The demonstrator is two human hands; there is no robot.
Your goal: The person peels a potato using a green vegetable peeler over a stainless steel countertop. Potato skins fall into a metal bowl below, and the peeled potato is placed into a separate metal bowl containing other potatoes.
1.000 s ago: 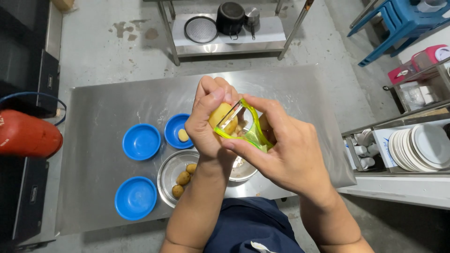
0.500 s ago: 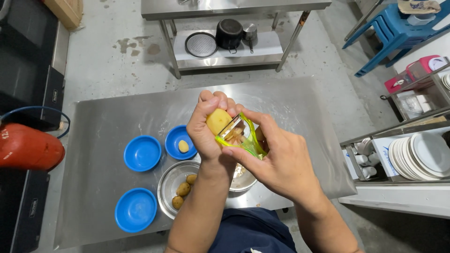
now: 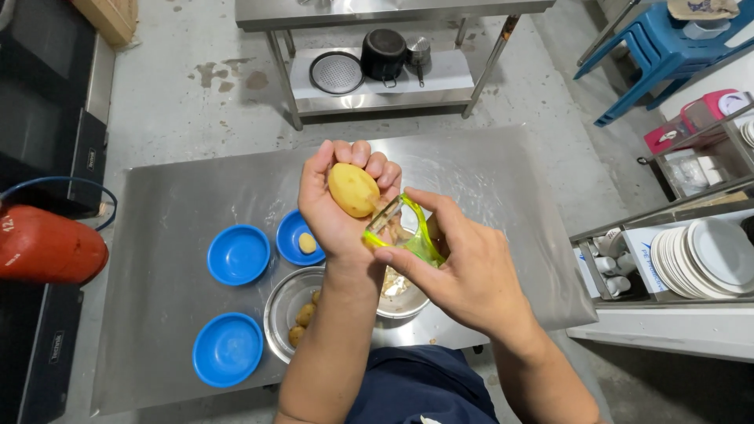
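Yellow and already smooth on the side facing the camera, the potato [image 3: 353, 189] sits in the left hand [image 3: 338, 208], fingers curled tight around its far side, held up above the steel table [image 3: 173, 228]. Its long axis runs roughly from upper left to lower right, the narrower end pointing toward the peeler [image 3: 398, 233]. Can't tell how much skin is left on the hidden side, but the visible face looks peeled, so I'd guess this one is close to done.

The right hand [image 3: 459, 271] is clamped on that lime-green peeler, its blade end touching the potato's lower right edge.

Straight below the potato is a steel bowl [image 3: 400, 294] with what looks like scraps in it. Below and left of the potato, another metal bowl [image 3: 287, 302] has a few unpeeled ones waiting, so plenty left overall. Just left of the potato, a small blue bowl [image 3: 294, 235] holds one peeled piece, and two more blue bowls [image 3: 238, 254] sit further left.
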